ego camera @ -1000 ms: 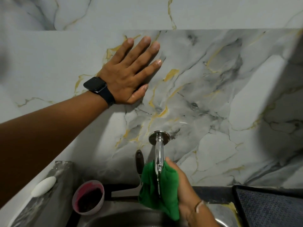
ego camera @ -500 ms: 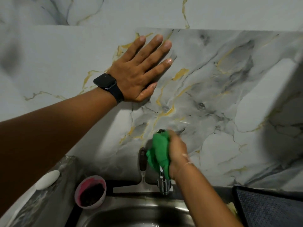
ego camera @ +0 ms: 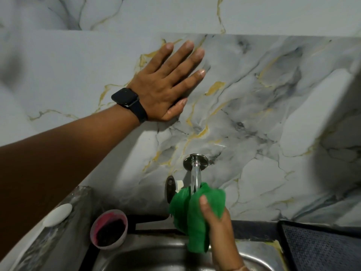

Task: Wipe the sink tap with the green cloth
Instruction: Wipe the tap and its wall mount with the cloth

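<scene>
A chrome sink tap [ego camera: 195, 171] sticks out of the marble wall on a round flange, above the steel sink [ego camera: 156, 259]. The green cloth [ego camera: 192, 216] is wrapped around the tap's outer half, hiding its spout. My right hand [ego camera: 216, 223] grips the cloth around the tap, thumb on top. My left hand [ego camera: 166, 83] lies flat against the wall well above the tap, fingers spread, holding nothing. A black watch sits on that wrist.
A pink cup [ego camera: 109, 229] with dark contents stands at the sink's left rim. A white soap bar [ego camera: 57, 214] lies on the left ledge. A dark handled tool [ego camera: 169, 187] hangs beside the tap. A dark mat [ego camera: 320, 247] lies at the right.
My right hand slid the cloth up the tap to the wall flange, then back down to the outer half. The left hand stays pressed on the wall.
</scene>
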`<move>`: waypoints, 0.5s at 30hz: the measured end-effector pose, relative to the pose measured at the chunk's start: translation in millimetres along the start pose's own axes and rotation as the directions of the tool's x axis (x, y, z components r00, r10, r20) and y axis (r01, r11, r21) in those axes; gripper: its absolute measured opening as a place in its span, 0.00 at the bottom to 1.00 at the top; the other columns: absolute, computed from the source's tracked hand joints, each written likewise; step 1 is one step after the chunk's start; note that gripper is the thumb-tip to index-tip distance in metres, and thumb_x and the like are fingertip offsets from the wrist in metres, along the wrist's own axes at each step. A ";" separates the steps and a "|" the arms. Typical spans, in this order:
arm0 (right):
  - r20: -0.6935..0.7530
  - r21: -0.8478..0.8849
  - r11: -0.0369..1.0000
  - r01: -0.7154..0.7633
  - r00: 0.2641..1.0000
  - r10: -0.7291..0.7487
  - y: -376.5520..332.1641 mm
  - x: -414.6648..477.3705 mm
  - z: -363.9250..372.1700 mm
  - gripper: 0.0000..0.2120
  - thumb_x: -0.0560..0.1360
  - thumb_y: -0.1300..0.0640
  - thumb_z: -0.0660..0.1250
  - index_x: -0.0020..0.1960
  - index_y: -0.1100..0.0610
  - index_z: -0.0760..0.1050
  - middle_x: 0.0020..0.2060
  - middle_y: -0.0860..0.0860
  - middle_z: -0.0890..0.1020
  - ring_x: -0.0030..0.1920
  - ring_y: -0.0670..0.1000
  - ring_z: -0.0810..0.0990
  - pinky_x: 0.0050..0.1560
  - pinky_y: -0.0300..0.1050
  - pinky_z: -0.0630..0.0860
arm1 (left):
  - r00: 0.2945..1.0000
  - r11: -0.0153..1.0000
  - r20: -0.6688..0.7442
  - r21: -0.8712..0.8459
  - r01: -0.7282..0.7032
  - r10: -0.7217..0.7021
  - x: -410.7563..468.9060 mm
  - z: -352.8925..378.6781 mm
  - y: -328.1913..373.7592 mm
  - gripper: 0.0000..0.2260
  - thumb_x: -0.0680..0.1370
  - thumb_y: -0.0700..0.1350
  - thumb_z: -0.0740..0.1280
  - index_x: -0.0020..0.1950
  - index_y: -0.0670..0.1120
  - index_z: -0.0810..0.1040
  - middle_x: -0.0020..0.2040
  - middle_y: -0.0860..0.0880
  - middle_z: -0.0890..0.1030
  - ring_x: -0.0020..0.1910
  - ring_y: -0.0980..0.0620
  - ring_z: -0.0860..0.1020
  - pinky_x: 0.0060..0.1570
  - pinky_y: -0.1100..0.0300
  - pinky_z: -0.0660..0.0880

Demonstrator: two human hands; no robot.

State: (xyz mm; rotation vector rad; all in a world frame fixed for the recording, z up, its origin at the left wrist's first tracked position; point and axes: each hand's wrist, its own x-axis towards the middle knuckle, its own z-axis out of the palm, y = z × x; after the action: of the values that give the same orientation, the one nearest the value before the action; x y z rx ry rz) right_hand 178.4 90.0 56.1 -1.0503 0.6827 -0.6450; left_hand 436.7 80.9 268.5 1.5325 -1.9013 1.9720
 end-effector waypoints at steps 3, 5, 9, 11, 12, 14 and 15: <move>0.227 0.196 0.902 -0.384 0.913 0.339 -13.9 28.1 -7.7 0.25 0.76 0.39 0.62 0.55 0.58 0.85 0.53 0.62 0.87 0.55 0.65 0.84 0.64 0.67 0.76 | 1.000 1.000 -0.004 -0.004 -0.001 0.001 0.0 0.8 0.3 0.30 0.79 0.54 0.55 0.79 0.43 0.59 0.77 0.36 0.63 0.77 0.35 0.59 0.77 0.40 0.51; 0.257 0.176 0.866 -0.468 0.871 0.419 -32.0 50.7 0.7 0.23 0.75 0.44 0.61 0.49 0.60 0.86 0.45 0.61 0.87 0.46 0.62 0.86 0.58 0.61 0.79 | 1.000 1.000 0.000 0.000 0.000 0.000 0.0 0.9 0.1 0.30 0.79 0.54 0.55 0.78 0.43 0.59 0.77 0.36 0.63 0.77 0.35 0.59 0.77 0.40 0.51; 0.148 0.204 0.859 -0.471 0.882 0.448 -57.9 80.7 22.3 0.22 0.75 0.47 0.57 0.45 0.62 0.83 0.40 0.62 0.85 0.39 0.61 0.85 0.49 0.55 0.82 | 1.000 1.000 0.012 0.007 -0.001 0.001 0.2 1.2 0.8 0.30 0.79 0.54 0.54 0.79 0.43 0.58 0.77 0.36 0.63 0.77 0.35 0.60 0.76 0.39 0.53; 0.098 0.161 0.882 -0.442 0.897 0.432 -60.5 78.0 30.6 0.22 0.76 0.46 0.59 0.52 0.63 0.81 0.45 0.64 0.85 0.44 0.63 0.84 0.55 0.59 0.80 | 1.000 1.000 0.013 0.012 0.000 -0.001 0.4 0.7 0.0 0.30 0.79 0.54 0.54 0.79 0.43 0.58 0.77 0.36 0.63 0.77 0.35 0.59 0.76 0.39 0.53; 0.065 0.097 0.912 -0.398 0.917 0.393 -60.8 72.3 33.3 0.23 0.75 0.45 0.63 0.54 0.64 0.81 0.47 0.64 0.86 0.46 0.64 0.84 0.56 0.62 0.80 | 1.000 1.000 0.010 0.015 0.003 -0.003 0.7 0.8 0.4 0.30 0.79 0.54 0.54 0.79 0.43 0.58 0.77 0.36 0.63 0.77 0.35 0.59 0.76 0.39 0.52; -0.076 -0.153 0.962 -0.226 0.973 0.217 -53.2 57.2 38.8 0.21 0.69 0.45 0.71 0.53 0.60 0.82 0.47 0.61 0.87 0.46 0.63 0.86 0.55 0.64 0.82 | 1.000 1.000 0.004 0.024 0.005 -0.005 0.6 2.6 0.5 0.30 0.79 0.54 0.54 0.79 0.43 0.57 0.78 0.37 0.62 0.77 0.35 0.59 0.76 0.39 0.52; -0.144 -0.360 0.924 -0.126 0.986 0.078 -47.2 46.1 41.4 0.21 0.67 0.43 0.72 0.52 0.57 0.80 0.45 0.57 0.87 0.45 0.60 0.86 0.52 0.61 0.84 | 1.000 1.000 0.005 0.026 0.009 -0.010 -0.2 3.1 1.0 0.31 0.79 0.54 0.54 0.79 0.43 0.57 0.78 0.37 0.62 0.77 0.35 0.59 0.77 0.39 0.51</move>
State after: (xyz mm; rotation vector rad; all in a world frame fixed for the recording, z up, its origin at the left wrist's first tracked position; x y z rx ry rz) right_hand 231.9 61.1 104.7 -1.3175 0.9909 -0.5049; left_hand 438.1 78.4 266.9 1.5513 -1.8744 1.9984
